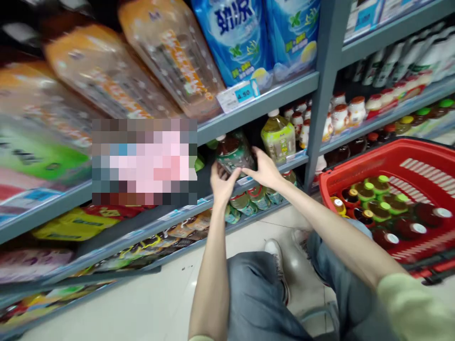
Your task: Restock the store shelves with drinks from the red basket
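Note:
A big drink bottle with dark contents, a dark green label and a white cap (pixel 227 150) stands on the middle shelf, leaning a little. My left hand (pixel 223 182) is curved around its near left side. On the right, my right hand (pixel 263 168) grips the same bottle, and the two thumbs come close together at its front. Some fingertips are hidden against the bottle. To its right stands a yellow-green drink bottle with a white cap (pixel 278 135), apart from my hands.
A red shopping basket (pixel 359 166) at right holds several capped bottles. Above are tan bottles (pixel 174 57) and blue bags (pixel 234 42). A shelf post (pixel 323 71) rises right of my hands; the shelf above overhangs them. Small jars (pixel 356 111) line the neighbouring shelf. A pixelated patch covers part of the left.

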Tool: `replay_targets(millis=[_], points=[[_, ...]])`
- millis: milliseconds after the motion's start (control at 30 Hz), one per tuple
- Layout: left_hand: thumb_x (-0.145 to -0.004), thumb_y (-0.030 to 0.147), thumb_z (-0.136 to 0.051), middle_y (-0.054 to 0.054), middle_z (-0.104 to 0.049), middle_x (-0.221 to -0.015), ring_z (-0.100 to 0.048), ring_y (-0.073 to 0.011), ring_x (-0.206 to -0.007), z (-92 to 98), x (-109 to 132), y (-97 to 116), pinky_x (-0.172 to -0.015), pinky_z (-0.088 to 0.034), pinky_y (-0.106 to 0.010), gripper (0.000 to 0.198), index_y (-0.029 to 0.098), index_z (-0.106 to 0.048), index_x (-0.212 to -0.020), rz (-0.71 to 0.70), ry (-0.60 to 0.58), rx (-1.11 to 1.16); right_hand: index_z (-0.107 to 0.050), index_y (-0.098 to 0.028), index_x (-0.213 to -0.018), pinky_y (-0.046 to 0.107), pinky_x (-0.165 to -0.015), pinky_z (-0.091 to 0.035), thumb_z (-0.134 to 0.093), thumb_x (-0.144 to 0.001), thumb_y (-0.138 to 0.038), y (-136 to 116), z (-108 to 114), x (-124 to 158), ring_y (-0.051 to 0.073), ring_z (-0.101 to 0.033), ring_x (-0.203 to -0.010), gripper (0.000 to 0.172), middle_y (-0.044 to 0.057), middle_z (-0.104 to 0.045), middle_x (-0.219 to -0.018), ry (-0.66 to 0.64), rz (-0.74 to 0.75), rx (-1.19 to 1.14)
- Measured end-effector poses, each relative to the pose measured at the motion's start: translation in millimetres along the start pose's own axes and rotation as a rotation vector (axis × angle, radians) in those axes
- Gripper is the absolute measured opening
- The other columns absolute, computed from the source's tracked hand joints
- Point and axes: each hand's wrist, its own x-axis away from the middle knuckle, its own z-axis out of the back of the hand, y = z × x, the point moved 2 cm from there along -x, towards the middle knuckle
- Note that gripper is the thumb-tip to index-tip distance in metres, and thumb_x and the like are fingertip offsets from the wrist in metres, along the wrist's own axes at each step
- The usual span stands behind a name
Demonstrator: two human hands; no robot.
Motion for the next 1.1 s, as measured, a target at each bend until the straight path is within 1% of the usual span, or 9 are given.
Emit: replay_targets(millis=[67,167,267,367,533,633,800,933,1100], points=[[-0.072,0.045,-0.088,-0.014,-0.066,-0.130,-0.066,-0.0304,-0.122,4.9,0.9,-3.2,-0.107,-0.055,-0.050,0.075,0.015,-0.056,-0.133,0.010,0.028,0.006,-0.042,-0.010,-0.151,0.045,-0.117,-0.043,-0.076,-0.086,-0.029,-2.9,-2.7,-5.8,0.031,-0.054,-0.137,0.075,0.021,-0.056,-0.148,-0.052,0.014,0.041],[-0.064,0.048,-0.094,-0.011,-0.067,-0.122,-0.068,-0.0335,-0.117,7.8,-0.6,-7.2,-0.106,-0.056,-0.057,0.081,0.018,-0.059,-0.131,-0.007,0.096,0.009,-0.039,-0.005,-0.152,0.040,-0.116,-0.043,-0.069,-0.094,-0.026,-8.0,-3.7,-10.0,0.030,-0.053,-0.140,0.069,0.023,-0.052,-0.152,-0.097,0.006,0.096],[-0.061,0.050,-0.096,-0.011,-0.067,-0.118,-0.070,-0.0341,-0.113,10.0,-0.5,-8.6,-0.104,-0.057,-0.058,0.085,0.019,-0.060,-0.130,-0.005,0.118,0.007,-0.034,0.000,-0.154,0.039,-0.116,-0.043,-0.062,-0.100,-0.026,-12.6,-1.2,-7.8,0.031,-0.051,-0.143,0.067,0.025,-0.047,-0.156,-0.147,-0.014,0.127],[-0.065,0.051,-0.094,-0.013,-0.068,-0.118,-0.071,-0.0330,-0.110,13.5,2.8,-2.1,-0.098,-0.061,-0.055,0.081,0.016,-0.061,-0.130,-0.003,0.113,-0.044,-0.034,-0.004,-0.156,0.042,-0.115,-0.045,-0.058,-0.101,-0.026,-14.9,1.6,-1.5,0.033,-0.054,-0.140,0.064,0.024,-0.047,-0.156,-0.184,-0.033,0.149],[-0.083,0.039,-0.081,-0.014,-0.068,-0.132,-0.070,-0.0308,-0.119,10.3,7.9,15.1,-0.099,-0.062,-0.049,0.063,0.017,-0.058,-0.137,0.019,-0.026,-0.202,-0.036,-0.009,-0.157,0.047,-0.111,-0.048,-0.051,-0.102,-0.022,-12.5,3.0,3.1,0.034,-0.061,-0.133,0.059,0.021,-0.057,-0.148,-0.177,-0.041,0.181],[-0.088,0.028,-0.073,-0.012,-0.072,-0.130,-0.069,-0.0305,-0.122,6.6,10.0,20.6,-0.102,-0.061,-0.045,0.054,0.018,-0.057,-0.139,0.055,-0.087,-0.287,-0.036,-0.008,-0.158,0.046,-0.108,-0.049,-0.050,-0.101,-0.024,-10.5,5.0,2.1,0.035,-0.063,-0.129,0.060,0.021,-0.063,-0.141,-0.188,-0.048,0.210],[-0.085,0.018,-0.066,-0.011,-0.070,-0.133,-0.067,-0.0303,-0.125,9.3,13.0,21.0,-0.097,-0.064,-0.042,0.064,0.018,-0.052,-0.147,0.047,-0.108,-0.284,-0.033,-0.010,-0.160,0.049,-0.103,-0.052,-0.049,-0.099,-0.024,-5.3,11.2,3.0,0.036,-0.068,-0.120,0.065,0.018,-0.069,-0.132,-0.196,-0.035,0.209],[-0.080,0.013,-0.059,-0.010,-0.068,-0.139,-0.069,-0.0278,-0.122,15.0,10.6,10.8,-0.102,-0.060,-0.044,0.069,0.020,-0.052,-0.148,0.062,-0.140,-0.194,-0.037,-0.017,-0.160,0.050,-0.106,-0.052,-0.051,-0.097,-0.027,1.6,12.2,4.7,0.033,-0.069,-0.117,0.065,0.014,-0.070,-0.132,-0.169,-0.026,0.118],[-0.078,0.013,-0.052,-0.010,-0.062,-0.146,-0.068,-0.0273,-0.124,19.6,10.0,-0.5,-0.107,-0.057,-0.047,0.070,0.020,-0.053,-0.147,0.080,-0.167,-0.049,-0.045,-0.023,-0.155,0.051,-0.114,-0.047,-0.057,-0.098,-0.047,7.7,8.3,6.7,0.031,-0.067,-0.123,0.063,0.011,-0.070,-0.134,-0.121,-0.035,-0.049]])
